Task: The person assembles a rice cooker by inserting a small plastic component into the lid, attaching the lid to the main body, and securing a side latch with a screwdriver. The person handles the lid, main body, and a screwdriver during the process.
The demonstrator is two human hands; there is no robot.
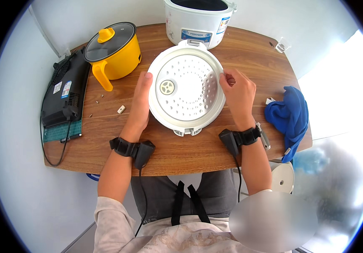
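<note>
A round white rice cooker lid (185,110) is held up over the table with its dimpled metal inner plate facing me. Off-centre to the left on that plate sits a pale round vent piece (167,87). My left hand (140,105) grips the lid's left rim, thumb along the edge and the fingers hidden behind. On the opposite side, my right hand (238,90) has its thumb and curled forefinger pinched at the rim. Behind the lid stands the white rice cooker body (175,29), its top uncovered and its inside dark.
At the back left stands a yellow electric pot (124,61) with a glass lid. Beside it a black appliance (65,105) with a cord rests on a green mat (55,133). A blue cloth (289,116) hangs over the right edge, near a small clear cup (282,45). Small bits (121,109) lie left.
</note>
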